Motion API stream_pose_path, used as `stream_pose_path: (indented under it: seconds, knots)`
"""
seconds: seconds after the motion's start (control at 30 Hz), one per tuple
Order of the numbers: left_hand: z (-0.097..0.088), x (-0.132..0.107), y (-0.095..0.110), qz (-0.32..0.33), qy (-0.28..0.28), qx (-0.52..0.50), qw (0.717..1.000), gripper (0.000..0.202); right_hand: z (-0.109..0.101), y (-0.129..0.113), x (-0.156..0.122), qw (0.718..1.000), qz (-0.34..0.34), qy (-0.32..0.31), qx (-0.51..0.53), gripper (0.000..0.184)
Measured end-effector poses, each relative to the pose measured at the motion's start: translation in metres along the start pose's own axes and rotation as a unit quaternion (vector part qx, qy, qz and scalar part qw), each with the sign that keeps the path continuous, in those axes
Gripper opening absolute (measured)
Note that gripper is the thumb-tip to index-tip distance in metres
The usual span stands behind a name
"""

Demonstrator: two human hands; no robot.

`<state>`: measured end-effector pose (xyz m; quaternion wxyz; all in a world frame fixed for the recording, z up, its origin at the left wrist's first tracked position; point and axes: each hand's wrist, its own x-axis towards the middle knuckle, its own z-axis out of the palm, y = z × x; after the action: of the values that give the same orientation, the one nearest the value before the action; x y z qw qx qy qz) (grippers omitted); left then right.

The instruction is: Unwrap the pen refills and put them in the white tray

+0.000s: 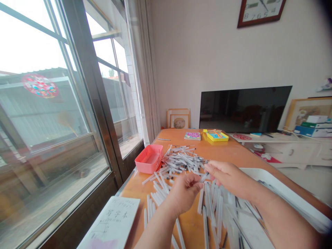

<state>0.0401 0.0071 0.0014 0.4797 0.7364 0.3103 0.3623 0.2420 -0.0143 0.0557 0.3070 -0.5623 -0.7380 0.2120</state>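
Head view only.

Left hand (pixel 185 193): fingers curled tight, clenched on one end of a white pen (pixel 203 178). Right hand (pixel 225 176): palm down, fingertips pinching the other end of the same pen. Hands meet above the bench (pixel 228 152), just over its middle. The pen is small and partly hidden between the fingers, so I can't tell if it's in one piece.

Under and beyond the hands: loose pile of pens (pixel 181 160) spread over the bench, white barrels with dark tips. More pens lie in rows below the hands, toward the near edge, blurred.

Pink tray (pixel 149 158): left of the pile, touching its edge, near the window side. White tray (pixel 272 183): right of the right hand, on the bench's right edge, with the forearm crossing over it.

Notebook (pixel 114 221): near left corner, handwritten characters on the cover.

Far end of the bench: small book (pixel 192 136) and yellow box (pixel 217 136) side by side, well apart from the hands. TV (pixel 243 109) behind them on a low cabinet, clock (pixel 259 10) on the wall above.
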Motion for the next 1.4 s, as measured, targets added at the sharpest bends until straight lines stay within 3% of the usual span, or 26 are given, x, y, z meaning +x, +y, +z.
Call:
stream_pose_path:
  seconds: [0.17, 0.4, 0.57, 0.7, 0.9, 1.1, 1.4]
  knots:
    - [0.001, 0.001, -0.002, -0.009, -0.001, -0.022, 1.0, 0.022, 0.004, 0.005, 0.002, 1.0, -0.002, 0.018, -0.01, 0.037]
    - [0.004, 0.001, -0.001, -0.021, 0.005, -0.044, 0.999, 0.022, 0.012, 0.014, 0.008, 0.996, -0.016, 0.073, -0.037, 0.049]
    - [-0.002, 0.001, 0.003, -0.042, -0.013, -0.104, 0.994, 0.028, 0.011, 0.011, 0.007, 0.993, 0.034, 0.009, 0.109, 0.053]
    - [-0.005, 0.0, 0.009, -0.053, -0.003, -0.143, 0.988, 0.03, 0.013, 0.011, 0.007, 0.983, 0.036, -0.036, 0.175, 0.044]
    - [-0.005, -0.002, 0.014, -0.074, -0.039, -0.104, 0.991, 0.042, 0.011, 0.006, 0.005, 0.978, 0.044, -0.049, 0.197, 0.038]
    - [0.002, 0.002, 0.007, -0.059, 0.006, -0.079, 0.995, 0.042, 0.011, 0.006, 0.005, 0.975, 0.082, -0.03, 0.205, 0.038]
    - [-0.005, -0.002, 0.007, -0.073, -0.04, -0.154, 0.985, 0.044, 0.011, 0.006, 0.005, 0.947, 0.068, -0.033, 0.311, 0.038]
